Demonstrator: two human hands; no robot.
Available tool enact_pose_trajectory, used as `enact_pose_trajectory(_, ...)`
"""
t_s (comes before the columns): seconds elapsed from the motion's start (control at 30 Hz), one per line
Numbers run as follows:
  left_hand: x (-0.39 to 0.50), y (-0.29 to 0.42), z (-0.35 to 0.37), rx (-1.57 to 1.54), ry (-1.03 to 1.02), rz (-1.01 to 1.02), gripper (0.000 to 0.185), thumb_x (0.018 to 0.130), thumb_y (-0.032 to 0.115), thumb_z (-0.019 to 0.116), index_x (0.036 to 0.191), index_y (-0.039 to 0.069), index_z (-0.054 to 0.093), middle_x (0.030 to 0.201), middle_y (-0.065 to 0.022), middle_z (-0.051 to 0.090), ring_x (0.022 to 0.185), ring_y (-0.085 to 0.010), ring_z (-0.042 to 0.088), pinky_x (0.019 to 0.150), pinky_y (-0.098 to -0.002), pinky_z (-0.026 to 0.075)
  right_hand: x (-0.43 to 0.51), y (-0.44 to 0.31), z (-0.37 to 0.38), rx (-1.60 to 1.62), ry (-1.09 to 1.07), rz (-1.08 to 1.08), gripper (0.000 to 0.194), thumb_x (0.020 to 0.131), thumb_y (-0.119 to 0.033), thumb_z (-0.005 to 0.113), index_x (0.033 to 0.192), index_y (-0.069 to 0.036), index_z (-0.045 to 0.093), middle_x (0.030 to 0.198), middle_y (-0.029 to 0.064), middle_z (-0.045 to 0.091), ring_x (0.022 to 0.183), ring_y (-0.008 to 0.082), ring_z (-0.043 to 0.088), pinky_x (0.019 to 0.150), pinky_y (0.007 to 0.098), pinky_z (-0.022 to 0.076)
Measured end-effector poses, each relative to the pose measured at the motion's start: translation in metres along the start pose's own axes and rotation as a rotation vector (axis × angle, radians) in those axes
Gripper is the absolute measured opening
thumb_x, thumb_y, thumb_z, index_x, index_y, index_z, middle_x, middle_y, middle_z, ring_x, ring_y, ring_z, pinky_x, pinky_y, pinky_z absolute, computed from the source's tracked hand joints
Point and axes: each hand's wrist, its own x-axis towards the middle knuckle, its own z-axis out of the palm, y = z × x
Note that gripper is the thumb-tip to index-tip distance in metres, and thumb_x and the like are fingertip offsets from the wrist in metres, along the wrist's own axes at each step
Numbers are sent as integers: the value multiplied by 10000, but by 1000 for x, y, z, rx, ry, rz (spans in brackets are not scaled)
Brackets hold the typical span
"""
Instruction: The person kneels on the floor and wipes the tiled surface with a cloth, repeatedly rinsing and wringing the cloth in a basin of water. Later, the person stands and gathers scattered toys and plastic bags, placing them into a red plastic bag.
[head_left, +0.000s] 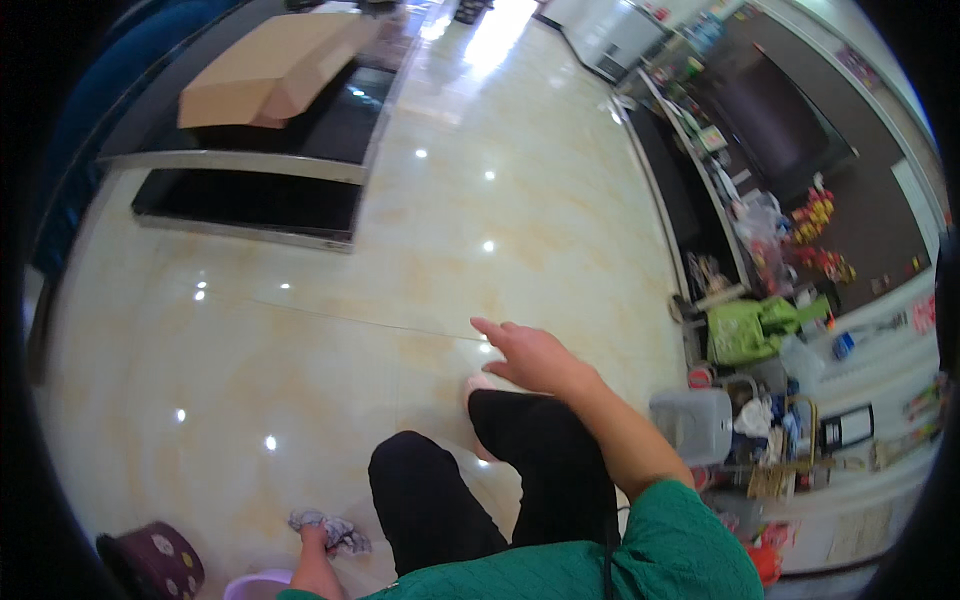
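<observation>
My left hand (315, 534) presses a crumpled patterned cloth (346, 537) against the glossy tiled floor (285, 360), at the lower left. Close by it, the rim of a light purple basin (259, 583) shows at the bottom edge, partly cut off. My right hand (525, 352) hangs over the floor above my right knee, fingers spread and holding nothing. My legs are bent in black trousers, and a bare foot shows beneath my right hand.
A maroon patterned stool or bin (161, 562) stands at the lower left. A low black table (322, 142) bears a cardboard box (262, 67). Along the right are a TV cabinet (660, 187), a green bag (742, 330) and a grey plastic bin (694, 427).
</observation>
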Motion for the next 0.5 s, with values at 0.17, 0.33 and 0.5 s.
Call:
enact_pose_trajectory(0.17, 2, -3, 13, -71, 56, -82, 755, 693, 376, 763, 1244, -37, 454, 1151, -243, 582, 1062, -382, 567, 899, -401, 465, 17, -106, 13, 177, 41, -572, 591, 803, -223, 653, 1323, -70, 419, 984, 124, 571, 927, 293, 572, 806, 372, 478)
enact_pose_trajectory(0.33, 15, -17, 35, -117, 128, -166, 757, 696, 382, 761, 1244, -40, 455, 1154, -243, 581, 1065, -381, 566, 903, -399, 463, 55, -145, 73, 86, -458, -655, 509, 829, -221, 613, 1275, -56, 431, 1039, 148, 541, 976, 335, 552, 821, 422, 463)
enact_pose_trajectory(0.5, 15, -21, 37, 71, -55, 5, 845, 726, 378, 738, 1344, -35, 336, 1260, -227, 511, 1139, -347, 526, 945, -388, 436, 88, -139, 102, 208, -461, -675, 485, 834, -215, 600, 1262, -47, 443, 1083, 163, 539, 1007, 351, 546, 839, 440, 459)
